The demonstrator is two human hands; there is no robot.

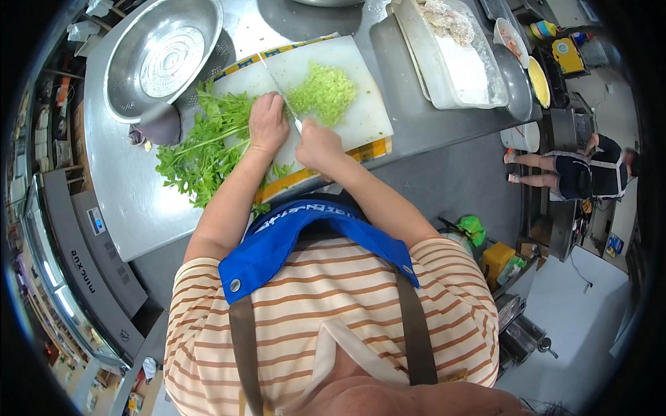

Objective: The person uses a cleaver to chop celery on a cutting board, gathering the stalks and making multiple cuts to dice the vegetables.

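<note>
My left hand [268, 122] presses down with curled fingers on a bunch of leafy green celery [208, 140] at the left side of a white cutting board [361, 60]. The leaves spread past the board onto the steel table. In my right hand [320, 146] is the pale handle of a kitchen knife [271, 74]. Its blade points away from me, close beside my left fingers, with the cutting edge hard to see. Right of the blade lies a heap of finely chopped pale green celery [325, 93]. Yellow patterned sheeting [372, 150] shows under the board.
A perforated steel basin [117, 78] stands at the left of the steel table [140, 208], with a dark purple rounded thing [166, 127] beside it. At the right sits a plastic tub [426, 57] of white powder. Another person [598, 171] stands farther right.
</note>
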